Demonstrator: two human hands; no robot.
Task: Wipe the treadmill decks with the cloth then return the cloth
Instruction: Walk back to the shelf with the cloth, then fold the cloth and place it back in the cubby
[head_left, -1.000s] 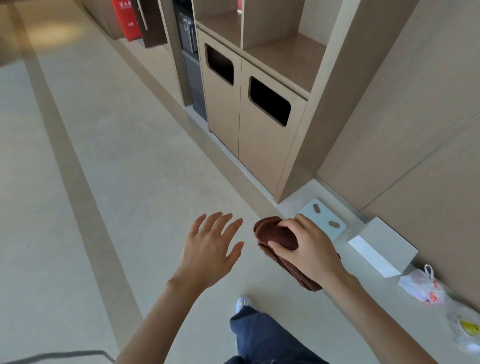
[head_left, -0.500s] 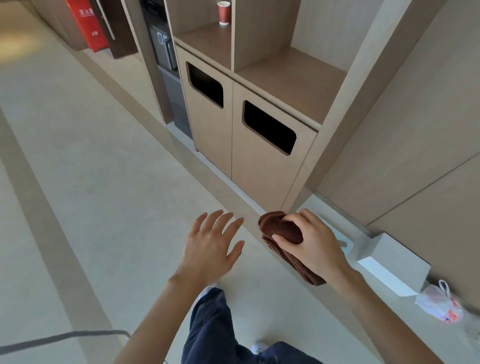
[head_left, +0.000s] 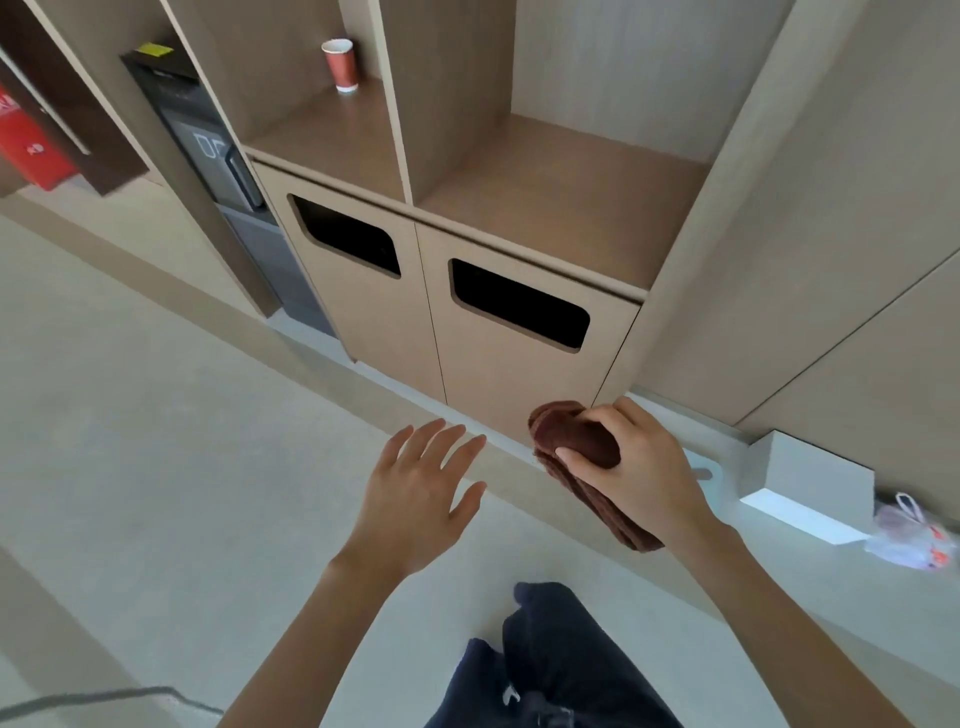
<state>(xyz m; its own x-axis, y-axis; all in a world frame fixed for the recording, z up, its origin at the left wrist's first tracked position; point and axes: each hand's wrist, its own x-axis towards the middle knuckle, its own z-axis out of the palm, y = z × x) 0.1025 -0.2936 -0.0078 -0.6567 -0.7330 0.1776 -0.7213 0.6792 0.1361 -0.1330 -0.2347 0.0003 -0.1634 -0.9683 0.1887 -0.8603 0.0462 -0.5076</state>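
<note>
My right hand (head_left: 636, 467) grips a folded dark brown cloth (head_left: 576, 441), thumb on its near face and fingers curled over the top. The cloth hangs in the air in front of the right-hand bin door (head_left: 498, 374). My left hand (head_left: 421, 483) floats beside it on the left, palm down, fingers spread and holding nothing. No treadmill is in view.
A wooden cabinet with two slotted bin doors and open shelves (head_left: 561, 202) stands ahead; a red paper cup (head_left: 340, 65) sits on the left shelf. Along the low ledge at right lie a pale blue scale (head_left: 709, 480), a white box (head_left: 805, 486) and a plastic bag (head_left: 911, 532). My dark trouser leg (head_left: 561, 660) is below.
The view has swung up and closer to the cabinet, so the shelves and cup now show. Both hands keep their pose, the right still holding the cloth.
</note>
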